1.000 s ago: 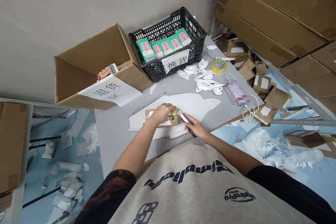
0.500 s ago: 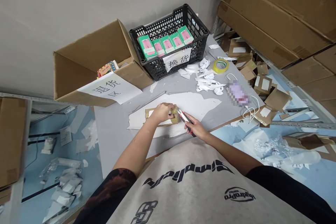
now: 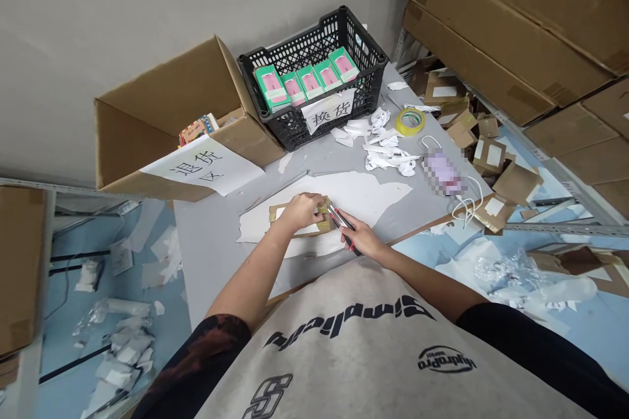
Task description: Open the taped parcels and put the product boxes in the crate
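A small taped cardboard parcel [image 3: 280, 216] lies on a white sheet on the grey table [image 3: 211, 255]. My left hand [image 3: 301, 207] presses down on the parcel's top, fingers curled over it. My right hand [image 3: 362, 239] is closed round a red and black utility knife [image 3: 343, 228], whose tip touches the parcel's right end.
An open cardboard box [image 3: 171, 121] with a paper sign stands at the back left. A black crate [image 3: 366, 88] holds several green and pink boxes. Paper scraps [image 3: 388, 147], a yellow tape roll [image 3: 411, 121], a face mask [image 3: 443, 172] and small cartons [image 3: 491, 157] lie to the right.
The knife and my right hand have shifted slightly left and toward me along the parcel's end. My left hand stays on the parcel.
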Demonstrator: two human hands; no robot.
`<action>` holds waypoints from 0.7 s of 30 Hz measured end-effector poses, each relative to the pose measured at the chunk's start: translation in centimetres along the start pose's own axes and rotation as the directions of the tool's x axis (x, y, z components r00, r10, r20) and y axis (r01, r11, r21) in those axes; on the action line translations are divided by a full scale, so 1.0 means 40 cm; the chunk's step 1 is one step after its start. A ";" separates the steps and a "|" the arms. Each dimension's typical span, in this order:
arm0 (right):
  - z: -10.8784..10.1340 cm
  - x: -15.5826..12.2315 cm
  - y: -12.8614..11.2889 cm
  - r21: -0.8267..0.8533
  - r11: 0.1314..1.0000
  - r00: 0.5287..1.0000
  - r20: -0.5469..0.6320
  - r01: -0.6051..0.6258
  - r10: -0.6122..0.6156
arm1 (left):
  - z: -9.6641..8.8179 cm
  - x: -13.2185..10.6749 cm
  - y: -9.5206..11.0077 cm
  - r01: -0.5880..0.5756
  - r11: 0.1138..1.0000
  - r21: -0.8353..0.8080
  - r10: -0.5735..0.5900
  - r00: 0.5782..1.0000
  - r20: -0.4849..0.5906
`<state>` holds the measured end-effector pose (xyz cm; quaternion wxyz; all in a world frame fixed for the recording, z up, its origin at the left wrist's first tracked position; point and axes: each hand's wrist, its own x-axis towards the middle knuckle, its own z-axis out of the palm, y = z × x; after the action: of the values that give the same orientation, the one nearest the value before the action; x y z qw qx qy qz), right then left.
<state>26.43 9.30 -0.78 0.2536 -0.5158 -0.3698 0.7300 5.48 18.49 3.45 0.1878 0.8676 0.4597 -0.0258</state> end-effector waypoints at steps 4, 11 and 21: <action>-0.011 0.005 -0.011 0.007 1.000 0.999 0.037 -0.015 0.015 | 0.000 -0.002 -0.003 0.004 1.000 -0.003 -0.004 1.000 -0.019; -0.015 -0.014 -0.022 0.051 0.995 0.985 0.151 -0.089 0.080 | -0.009 -0.003 0.001 0.073 0.995 -0.073 -0.078 0.995 -0.062; -0.122 -0.016 0.021 -0.576 0.812 0.949 -0.198 0.090 -0.246 | -0.074 -0.010 -0.059 0.143 0.966 -0.213 -0.124 0.987 0.099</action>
<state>31.25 9.68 -2.06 0.2019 -0.6244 -0.5748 0.4888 2.96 20.39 5.56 0.2998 0.8066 0.5088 -0.0242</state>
